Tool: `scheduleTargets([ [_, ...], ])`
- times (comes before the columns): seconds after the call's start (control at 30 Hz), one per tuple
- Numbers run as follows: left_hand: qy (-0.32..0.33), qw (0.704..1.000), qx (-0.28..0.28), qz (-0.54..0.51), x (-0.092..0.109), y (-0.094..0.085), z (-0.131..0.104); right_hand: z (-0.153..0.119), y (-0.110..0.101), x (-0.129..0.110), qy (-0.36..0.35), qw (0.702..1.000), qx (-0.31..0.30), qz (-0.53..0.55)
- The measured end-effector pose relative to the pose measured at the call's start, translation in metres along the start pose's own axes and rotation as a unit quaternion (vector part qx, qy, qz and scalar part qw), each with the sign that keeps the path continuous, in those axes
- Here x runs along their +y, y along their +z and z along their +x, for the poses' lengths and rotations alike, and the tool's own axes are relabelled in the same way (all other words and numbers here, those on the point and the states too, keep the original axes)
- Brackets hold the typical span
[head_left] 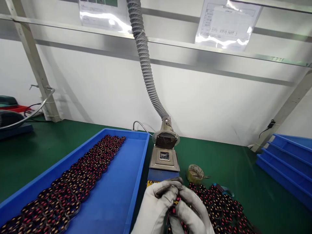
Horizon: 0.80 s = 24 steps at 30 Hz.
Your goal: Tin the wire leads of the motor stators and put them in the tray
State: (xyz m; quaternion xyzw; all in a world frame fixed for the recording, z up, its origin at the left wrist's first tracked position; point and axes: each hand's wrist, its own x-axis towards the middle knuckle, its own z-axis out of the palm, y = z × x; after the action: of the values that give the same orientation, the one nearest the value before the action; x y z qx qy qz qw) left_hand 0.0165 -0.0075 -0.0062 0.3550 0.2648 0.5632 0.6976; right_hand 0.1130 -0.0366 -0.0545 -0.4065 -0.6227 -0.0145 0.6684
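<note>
My left hand (154, 208) and my right hand (192, 209), both in white gloves with darkened fingertips, meet at the bottom centre. Between them is a small round coil part (177, 200) with red windings and a yellow patch, mostly hidden by the fingers. The left thumb and fingers pinch at its upper side; the right fingers close round its right side. To the right of my hands lies a spread of similar black round coil parts (220, 208) with red and gold spots. Just beyond my fingers stands a metal-topped heating pot (164, 164) with a square opening and blue body.
A long blue tray (117, 195) at left holds rows of the same parts. An extraction hose (146, 65) hangs above the pot. A small round tub (195, 174) and a blue-handled tool (225, 190) lie right of it. Stacked blue trays (287, 165) stand far right.
</note>
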Motion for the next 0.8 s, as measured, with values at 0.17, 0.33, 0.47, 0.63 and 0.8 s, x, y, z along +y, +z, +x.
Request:
scheduleTargets([
  [0.17, 0.086, 0.988, 0.129, -0.023, 0.011, 0.0, -0.001, 0.007, 0.003, 0.006, -0.039, 0.994, 0.104, -0.017],
  [0.33, -0.012, 0.993, 0.05, 0.105, 0.02, 0.005, -0.004, 0.005, 0.004, 0.008, -0.074, 0.992, 0.1, -0.031],
  [0.47, 0.077, 0.988, 0.132, 0.033, 0.009, 0.002, -0.001, 0.001, 0.004, 0.009, -0.075, 0.991, 0.096, -0.056],
  [0.63, 0.05, 0.996, 0.069, -0.001, 0.017, -0.001, -0.006, 0.001, 0.004, 0.012, -0.088, 0.992, 0.088, -0.021],
  [0.8, -0.042, 0.998, 0.032, -0.016, 0.019, 0.005, -0.008, 0.0, 0.004, 0.009, -0.084, 0.994, 0.075, -0.006],
])
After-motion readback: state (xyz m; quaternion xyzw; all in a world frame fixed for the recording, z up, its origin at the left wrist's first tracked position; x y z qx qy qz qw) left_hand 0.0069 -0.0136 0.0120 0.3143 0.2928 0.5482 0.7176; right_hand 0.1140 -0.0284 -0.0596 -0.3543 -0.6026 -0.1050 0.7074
